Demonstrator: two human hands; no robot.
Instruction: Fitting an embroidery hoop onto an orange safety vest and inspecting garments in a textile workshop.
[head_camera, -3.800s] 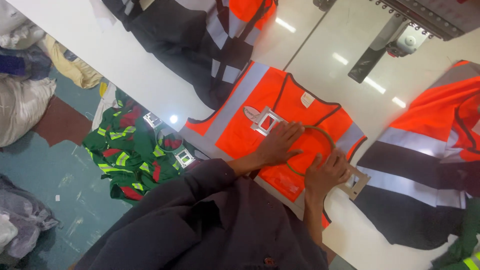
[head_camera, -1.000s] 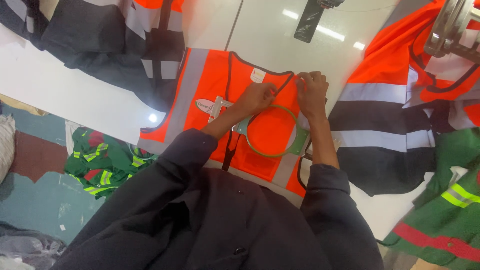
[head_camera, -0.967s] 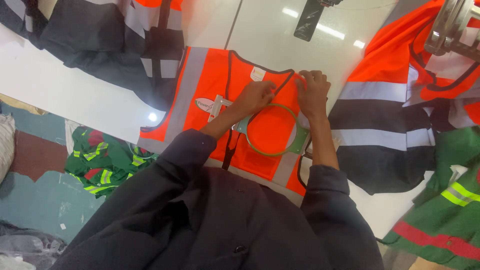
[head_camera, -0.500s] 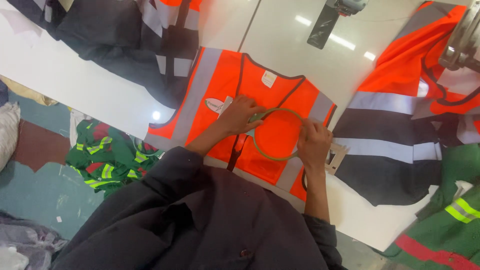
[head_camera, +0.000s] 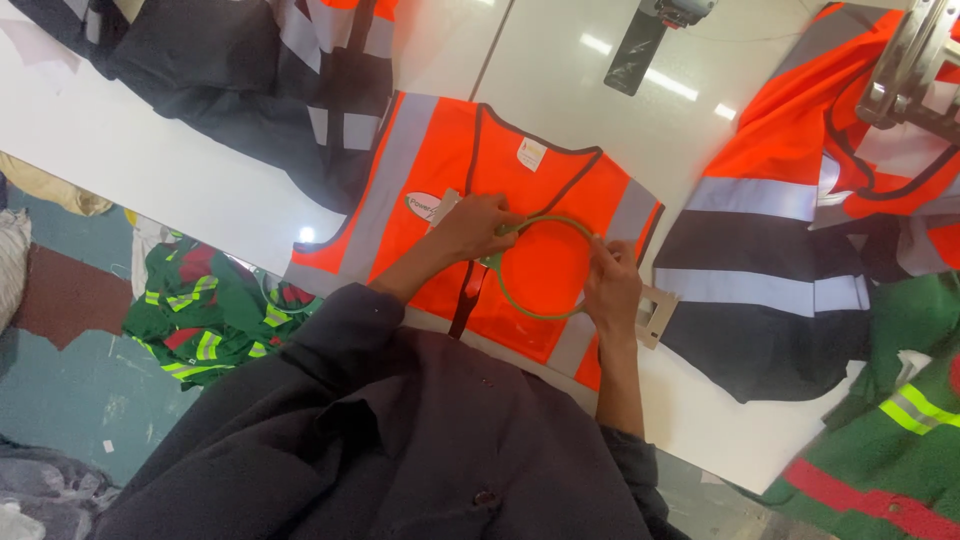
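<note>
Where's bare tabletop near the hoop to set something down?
Bare white table lies beyond the orange vest, between the dark vests and the orange-and-navy pile. Crowded around the green hoop, where left hand and right hand work.

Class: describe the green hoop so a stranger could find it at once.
On the white table lies an orange vest. On its front sits the green hoop, gripped by the left hand and right hand: the only ring there.
</note>
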